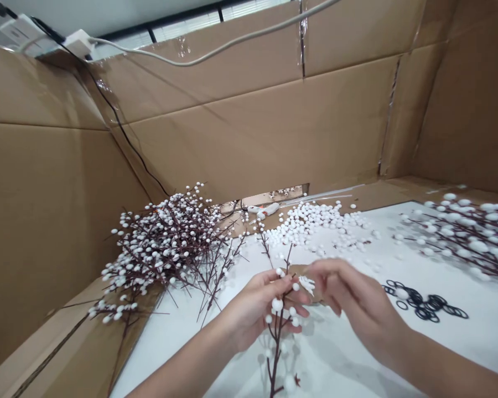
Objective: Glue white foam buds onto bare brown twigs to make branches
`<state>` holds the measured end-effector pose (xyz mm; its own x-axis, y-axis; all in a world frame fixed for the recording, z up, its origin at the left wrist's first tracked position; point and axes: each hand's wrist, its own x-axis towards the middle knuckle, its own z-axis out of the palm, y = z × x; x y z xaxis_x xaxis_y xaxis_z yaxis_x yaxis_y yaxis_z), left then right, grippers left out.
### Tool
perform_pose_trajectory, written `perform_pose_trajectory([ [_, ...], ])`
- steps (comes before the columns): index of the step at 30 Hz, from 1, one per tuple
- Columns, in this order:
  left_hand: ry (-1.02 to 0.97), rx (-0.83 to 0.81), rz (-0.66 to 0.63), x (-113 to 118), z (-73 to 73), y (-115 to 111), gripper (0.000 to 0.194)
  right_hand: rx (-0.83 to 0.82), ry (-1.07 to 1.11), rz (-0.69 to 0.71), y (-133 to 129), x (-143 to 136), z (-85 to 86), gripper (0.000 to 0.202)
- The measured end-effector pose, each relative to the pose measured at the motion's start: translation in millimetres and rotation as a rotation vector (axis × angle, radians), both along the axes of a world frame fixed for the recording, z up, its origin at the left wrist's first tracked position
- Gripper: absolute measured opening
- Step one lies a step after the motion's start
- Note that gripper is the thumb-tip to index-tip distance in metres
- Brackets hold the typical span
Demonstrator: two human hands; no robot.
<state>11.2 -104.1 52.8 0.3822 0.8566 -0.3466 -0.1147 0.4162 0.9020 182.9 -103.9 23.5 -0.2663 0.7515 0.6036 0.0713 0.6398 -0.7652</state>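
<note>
My left hand (pixel 259 309) is closed round a dark brown twig (pixel 277 345) that bears white berries, some of its tips bare. The twig runs upright from the bottom edge to above my fingers. Just right of it, my right hand (pixel 351 298) is raised with its fingers curled and bunched, partly blurred; whether anything is between them is hidden. A small white frilly piece (pixel 306 284) shows between the two hands, near my right fingertips. Behind the hands lies a brown patch (pixel 299 270) on the white board.
Berry branches are heaped at left (pixel 166 243), with more branches at right (pixel 473 232). Loose white berries (pixel 315 221) lie behind my hands, beside a white glue gun (pixel 263 210). Black rings (pixel 427 304) are at right. Cardboard walls (pixel 249 127) surround the board.
</note>
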Motion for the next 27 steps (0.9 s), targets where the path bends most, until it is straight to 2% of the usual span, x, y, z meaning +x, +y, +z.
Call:
perform_pose_trajectory([
  [2,-0.028,0.004,-0.005,0,-0.3,-1,0.017,-0.334,0.206,-0.035,6,0,6.1,0.024],
  [4,-0.049,-0.002,0.005,1,-0.7,-1,0.015,-0.602,0.377,0.005,12,-1,11.3,0.025],
  [7,-0.07,-0.038,0.023,1,-2.3,-2,0.013,-0.84,0.581,0.065,15,-4,15.4,0.019],
  [9,-0.084,-0.046,0.019,1,-3.9,-1,0.013,-0.929,0.673,0.071,13,-6,15.6,0.026],
  [14,-0.115,-0.055,0.019,2,-6.4,-1,0.015,-1.019,0.703,0.025,9,-9,11.1,0.038],
  [17,-0.128,-0.064,0.021,3,-5.1,-2,0.009,-1.009,0.676,0.02,11,-11,7.9,0.028],
  [19,-0.128,-0.048,0.015,3,-3.7,-3,0.011,-1.014,0.654,0.043,12,-12,6.6,0.021],
  [25,-0.139,-0.01,-0.014,1,-2.7,-3,0.013,-0.987,0.626,0.099,13,-11,2.0,0.008],
  [27,-0.15,-0.008,-0.015,2,-3.2,-2,0.013,-0.982,0.616,0.113,13,-10,-0.8,0.01],
])
